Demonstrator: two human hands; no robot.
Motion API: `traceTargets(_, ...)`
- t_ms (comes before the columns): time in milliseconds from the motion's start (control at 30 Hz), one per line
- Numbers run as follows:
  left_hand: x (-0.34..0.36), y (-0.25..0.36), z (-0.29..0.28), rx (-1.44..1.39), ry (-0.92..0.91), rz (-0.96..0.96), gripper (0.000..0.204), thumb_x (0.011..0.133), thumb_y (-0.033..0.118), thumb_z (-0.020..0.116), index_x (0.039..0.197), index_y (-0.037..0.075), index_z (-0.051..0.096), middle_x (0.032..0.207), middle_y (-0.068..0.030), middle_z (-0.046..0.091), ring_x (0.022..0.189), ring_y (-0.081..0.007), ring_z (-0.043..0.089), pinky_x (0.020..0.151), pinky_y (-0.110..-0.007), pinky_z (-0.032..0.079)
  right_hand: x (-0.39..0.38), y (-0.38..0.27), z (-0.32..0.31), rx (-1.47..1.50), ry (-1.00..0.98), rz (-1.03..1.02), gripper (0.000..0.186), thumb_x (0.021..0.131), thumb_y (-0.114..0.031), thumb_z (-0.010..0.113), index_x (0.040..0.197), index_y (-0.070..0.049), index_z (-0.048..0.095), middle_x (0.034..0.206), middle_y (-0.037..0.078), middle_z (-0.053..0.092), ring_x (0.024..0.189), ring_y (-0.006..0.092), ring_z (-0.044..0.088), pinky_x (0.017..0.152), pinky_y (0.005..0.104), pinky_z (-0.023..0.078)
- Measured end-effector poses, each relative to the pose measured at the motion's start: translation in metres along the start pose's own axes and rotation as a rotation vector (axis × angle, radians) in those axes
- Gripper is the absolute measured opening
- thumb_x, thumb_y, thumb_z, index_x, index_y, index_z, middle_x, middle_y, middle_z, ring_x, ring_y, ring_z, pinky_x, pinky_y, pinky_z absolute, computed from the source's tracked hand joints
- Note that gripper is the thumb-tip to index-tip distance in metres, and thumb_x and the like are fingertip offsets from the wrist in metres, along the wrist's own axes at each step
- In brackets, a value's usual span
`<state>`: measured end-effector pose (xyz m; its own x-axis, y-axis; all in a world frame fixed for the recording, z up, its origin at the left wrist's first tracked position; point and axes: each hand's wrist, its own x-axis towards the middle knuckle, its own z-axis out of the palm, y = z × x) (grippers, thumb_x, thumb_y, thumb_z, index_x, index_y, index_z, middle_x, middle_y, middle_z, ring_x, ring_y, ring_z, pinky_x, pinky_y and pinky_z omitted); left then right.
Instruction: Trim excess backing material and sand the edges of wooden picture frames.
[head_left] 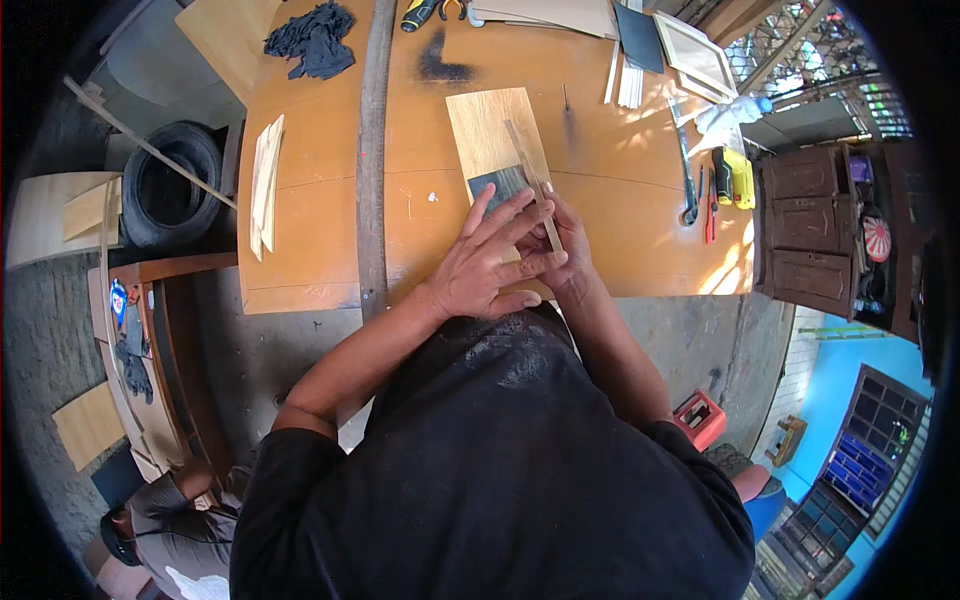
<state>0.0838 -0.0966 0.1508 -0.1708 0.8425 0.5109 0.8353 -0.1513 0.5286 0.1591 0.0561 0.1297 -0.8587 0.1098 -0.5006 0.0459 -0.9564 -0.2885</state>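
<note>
A thin wooden strip [527, 160] slants over a pale rectangular wooden board [490, 115] on the orange tabletop. Wrapped around the strip's near end are the fingers of my right hand [570, 245]. My left hand [490, 255] is spread, its fingers stretched across towards the strip and the right hand. Its fingertips are at or against the strip; firm contact is hard to make out. A dark grey sheet [505, 183], like sandpaper, lies on the near part of the board, partly hidden by my left fingers.
A long dark bar [372, 150] crosses the table [310, 220] left of the board. Wooden slats [265, 185] lie further left, and a black cloth [310, 40] behind them. A yellow-and-black tool [738, 178] and a red-handled tool [711, 215] lie right. Another person [180, 535] is at lower left.
</note>
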Motion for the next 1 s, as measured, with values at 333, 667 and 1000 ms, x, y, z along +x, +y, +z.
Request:
traceTargets(333, 0.005, -0.050, -0.017, 0.126, 0.085, -0.092, 0.051, 0.096, 0.058, 0.040, 0.138, 0.033, 0.053, 0.155, -0.0155, 0.031, 0.143, -0.0374, 0.027, 0.115, -0.058, 0.013, -0.027, 0.015, 0.010, 0.055, -0.192, -0.033, 0.027, 0.100, -0.027, 0.053, 0.124, -0.015, 0.054, 0.068, -0.004, 0.045, 0.052, 0.0067, 0.035, 0.045, 0.0211, 0.031)
traceTargets(667, 0.013, -0.093, -0.014, -0.739, 0.407, -0.678, 0.045, 0.099, 0.030, 0.053, 0.139, 0.009, 0.049, 0.136, -0.0178, 0.053, 0.125, -0.0281, 0.053, 0.104, -0.039, 0.041, -0.045, 0.025, 0.020, -0.062, -0.117, 0.028, 0.046, 0.098, -0.028, 0.054, 0.141, -0.017, 0.044, 0.072, -0.001, 0.047, 0.054, 0.0079, 0.037, 0.043, 0.0198, 0.031)
traceTargets(1000, -0.012, -0.052, 0.037, -1.715, 0.562, -1.214, 0.026, 0.097, 0.028, 0.060, 0.105, 0.004, 0.056, 0.099, -0.0126, 0.068, 0.081, -0.0235, 0.071, 0.080, -0.037, 0.058, -0.050, 0.012, 0.031, -0.083, -0.053, -0.305, 0.041, 0.096, -0.036, 0.056, 0.130, -0.013, 0.054, 0.090, 0.004, 0.062, 0.060, 0.0126, 0.047, 0.053, 0.0255, 0.039)
